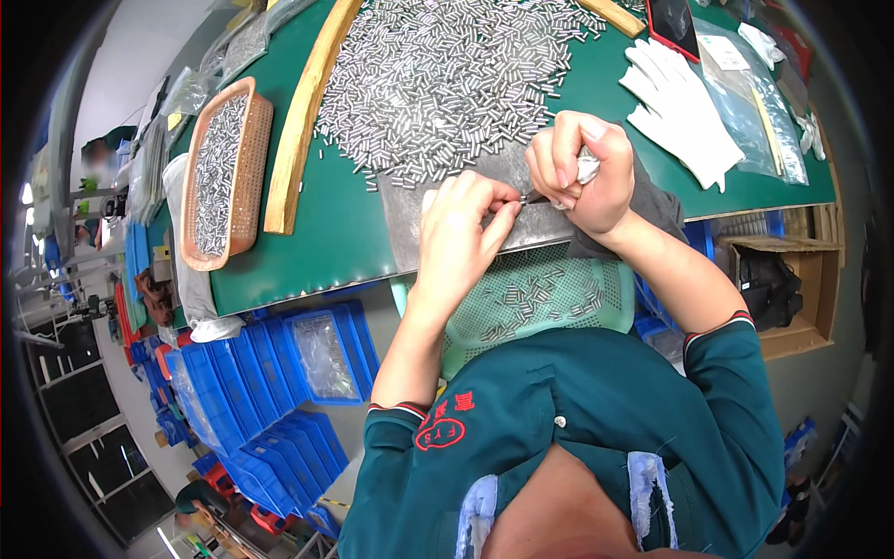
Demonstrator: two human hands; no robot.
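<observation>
**A:** At the front edge of the green table (326,233), what do the two hands hold?

**B:** From the head camera, the left hand (461,233) pinches one small metal pin (527,197) between thumb and fingertips. The right hand (577,168) is closed around a crumpled white cloth (587,168), and its fingers meet the pin at the same place. Both hands are over a grey mat (410,219).

**A:** Where are the other pins?

**B:** A big heap of metal pins (438,74) lies on the table behind the hands, beside a long wooden strip (303,121). More pins fill the orange basket (251,158) on the left. Some lie in the pale green basket (531,298) just below the table edge, near the person.

**A:** And to the right?

**B:** White gloves (680,107) lie there, next to clear plastic bags (759,112). Blue bins (279,391) are on the floor at the left.
</observation>
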